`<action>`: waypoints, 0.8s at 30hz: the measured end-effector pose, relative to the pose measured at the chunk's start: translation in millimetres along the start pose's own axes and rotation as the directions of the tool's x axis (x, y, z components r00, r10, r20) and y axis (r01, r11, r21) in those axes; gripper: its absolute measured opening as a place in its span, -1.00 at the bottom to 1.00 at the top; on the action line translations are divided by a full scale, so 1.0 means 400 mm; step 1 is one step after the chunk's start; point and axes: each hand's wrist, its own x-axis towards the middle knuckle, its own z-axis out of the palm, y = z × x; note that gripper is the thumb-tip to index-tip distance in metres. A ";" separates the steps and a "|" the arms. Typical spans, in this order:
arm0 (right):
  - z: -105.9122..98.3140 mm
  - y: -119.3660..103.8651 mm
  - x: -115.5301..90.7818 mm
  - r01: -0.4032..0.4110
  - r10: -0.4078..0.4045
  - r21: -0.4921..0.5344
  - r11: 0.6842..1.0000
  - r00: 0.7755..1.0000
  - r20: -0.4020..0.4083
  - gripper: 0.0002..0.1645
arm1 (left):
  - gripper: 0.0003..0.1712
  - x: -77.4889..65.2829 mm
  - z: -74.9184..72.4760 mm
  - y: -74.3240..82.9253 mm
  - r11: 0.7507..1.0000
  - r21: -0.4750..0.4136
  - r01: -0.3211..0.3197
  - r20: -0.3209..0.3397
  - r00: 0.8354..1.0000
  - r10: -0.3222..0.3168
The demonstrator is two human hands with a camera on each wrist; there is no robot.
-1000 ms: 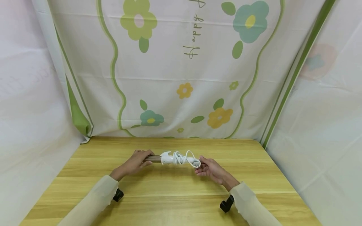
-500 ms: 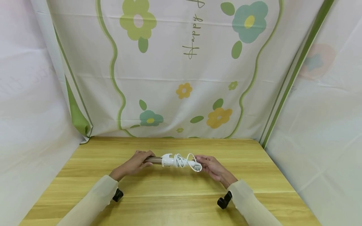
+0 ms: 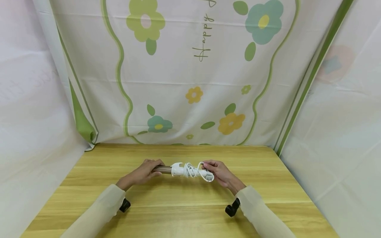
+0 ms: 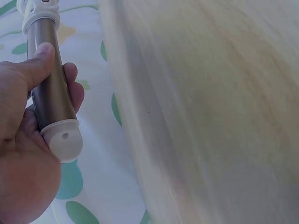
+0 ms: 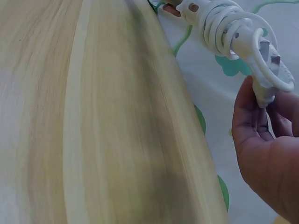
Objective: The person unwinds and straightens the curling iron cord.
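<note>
A curling iron lies crosswise between my hands, over the table. My left hand (image 3: 144, 172) grips its brown barrel (image 4: 50, 79), thumb on top and fingers wrapped behind; the white end cap (image 4: 65, 140) sticks out past the palm. Loops of white power cord (image 3: 188, 170) are wound round the white handle (image 3: 177, 170). At the handle's end, my right hand (image 3: 221, 173) pinches the cord with thumb and fingers. Beside those fingertips sits the plug (image 5: 270, 58), its prongs showing inside a loop of cord.
The wooden table (image 3: 178, 218) spreads beneath both hands. A white flower-print cloth (image 3: 178, 66) hangs behind its far edge, and pale cloth walls (image 3: 342, 132) stand at both sides. A black wrist mount (image 3: 232, 208) hangs under each sleeve.
My right hand has shifted slightly left and up round the cord's end, its fingertips now on the cord loop. The iron's plug end has tipped a little toward me. The left hand keeps its grip.
</note>
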 end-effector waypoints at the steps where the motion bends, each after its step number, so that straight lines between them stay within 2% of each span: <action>1: 0.003 -0.002 0.000 0.003 -0.003 0.008 1.000 1.000 -0.007 -0.68 | -0.74 0.000 0.000 0.000 1.000 0.001 -0.004 0.001 1.000 0.004; 6: 0.021 -0.009 0.000 0.033 -0.029 0.089 0.995 0.999 -0.045 -0.86 | -0.74 -0.001 -0.002 0.002 1.000 -0.015 0.000 -0.014 1.000 -0.001; 10: 0.030 -0.009 0.001 0.065 -0.055 0.117 0.991 0.995 -0.086 -0.85 | -0.73 -0.001 -0.005 0.006 1.000 -0.018 0.001 -0.026 1.000 -0.002; 16: 0.032 -0.001 0.000 0.134 -0.120 0.103 0.986 0.984 -0.129 -0.87 | -0.73 -0.002 -0.009 0.008 0.999 -0.040 -0.023 -0.012 1.000 0.022; 20: 0.033 0.002 -0.004 0.166 -0.158 0.068 0.984 0.981 -0.112 -0.90 | -0.72 -0.005 -0.012 0.006 0.998 -0.047 -0.035 -0.002 0.999 0.035; 22: 0.033 0.003 -0.007 0.144 -0.141 0.044 0.989 0.987 -0.077 -0.90 | -0.71 -0.004 -0.012 0.006 0.998 -0.043 -0.044 -0.004 0.999 0.043; 24: 0.033 0.002 -0.010 0.092 -0.091 0.024 0.996 0.995 -0.044 -0.88 | -0.71 -0.004 -0.012 0.007 0.998 -0.033 -0.057 -0.014 0.998 0.057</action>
